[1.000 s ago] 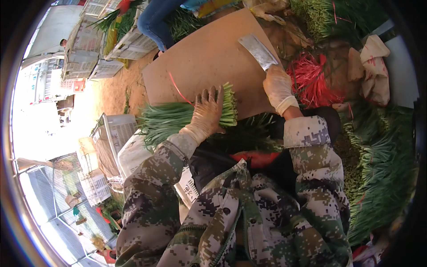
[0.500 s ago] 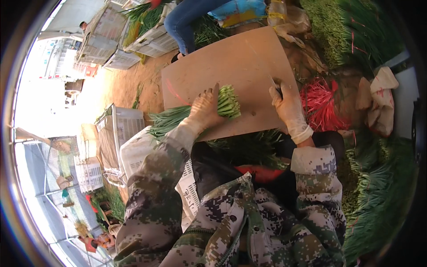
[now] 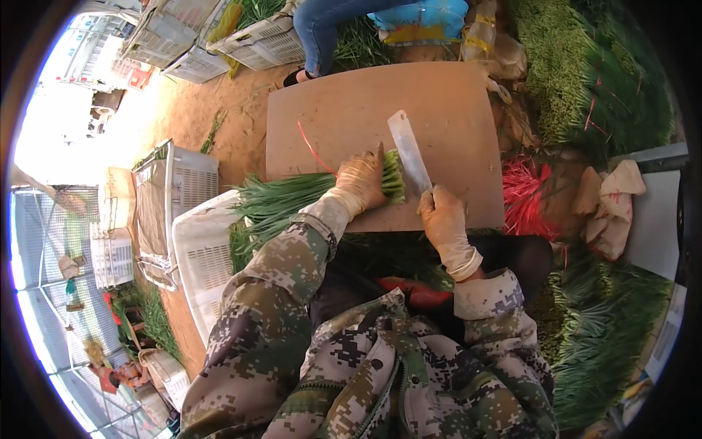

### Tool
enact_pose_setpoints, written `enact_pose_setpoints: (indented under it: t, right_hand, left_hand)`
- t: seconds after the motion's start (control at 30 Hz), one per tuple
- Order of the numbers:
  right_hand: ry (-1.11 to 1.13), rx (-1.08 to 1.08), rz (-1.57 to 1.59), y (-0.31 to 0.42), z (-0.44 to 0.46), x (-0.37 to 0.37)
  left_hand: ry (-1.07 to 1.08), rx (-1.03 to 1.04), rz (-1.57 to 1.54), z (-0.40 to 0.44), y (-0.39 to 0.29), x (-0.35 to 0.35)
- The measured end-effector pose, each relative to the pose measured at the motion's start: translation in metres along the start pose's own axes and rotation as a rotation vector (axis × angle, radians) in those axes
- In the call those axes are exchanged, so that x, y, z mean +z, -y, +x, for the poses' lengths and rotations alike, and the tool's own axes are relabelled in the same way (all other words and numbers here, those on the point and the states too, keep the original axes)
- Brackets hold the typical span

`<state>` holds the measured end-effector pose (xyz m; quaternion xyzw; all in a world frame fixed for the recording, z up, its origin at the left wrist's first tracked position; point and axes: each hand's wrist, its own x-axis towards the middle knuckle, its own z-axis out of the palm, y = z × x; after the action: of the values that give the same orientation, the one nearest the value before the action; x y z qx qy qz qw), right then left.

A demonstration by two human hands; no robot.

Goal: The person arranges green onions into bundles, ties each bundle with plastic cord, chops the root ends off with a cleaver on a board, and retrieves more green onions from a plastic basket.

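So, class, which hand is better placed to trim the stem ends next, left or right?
Probably the right hand: it grips the cleaver, whose blade is close beside the stem ends. The left hand is occupied, holding the green bundle on the board.

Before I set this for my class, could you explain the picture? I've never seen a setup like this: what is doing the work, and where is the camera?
There is no machine here: a person in a camouflage jacket works with two gloved hands. One camera, worn on the head, looks forward and down, so the arms reach away from you.

The left grip holds a bundle of green stalks near its pale ends. The right grip holds a cleaver, its blade beside those ends; whether it touches the board is unclear.

The bundle lies partly on a brown board, with a thin red strand by it.
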<state>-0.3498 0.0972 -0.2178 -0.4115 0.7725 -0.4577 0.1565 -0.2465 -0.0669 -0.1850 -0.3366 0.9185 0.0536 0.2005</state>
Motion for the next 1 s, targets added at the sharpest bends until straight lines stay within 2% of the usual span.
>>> enact_pose_setpoints:
  t: [0.2,0.43,0.6,0.8,0.93,1.0]
  right_hand:
    - [0.063,-0.013,-0.193,0.019,0.008,-0.007]
    - [0.102,-0.024,-0.267,0.019,0.012,0.001]
    - [0.227,0.013,-0.466,0.026,0.019,-0.007]
    - [0.386,0.137,-0.514,0.045,0.015,-0.021]
    - [0.38,0.089,-0.538,0.041,0.012,-0.023]
    - [0.45,0.159,-0.525,0.044,0.019,-0.024]
  left_hand:
    - [0.012,-0.035,-0.014,-0.003,-0.006,-0.002]
    - [-0.067,-0.082,-0.007,-0.003,-0.01,0.009]
    - [-0.079,-0.103,-0.027,-0.006,-0.014,0.01]
    - [-0.114,-0.108,-0.053,-0.007,-0.014,0.013]
    - [-0.12,-0.106,-0.029,-0.007,-0.013,0.014]
    - [-0.111,-0.1,-0.022,-0.007,-0.014,0.014]
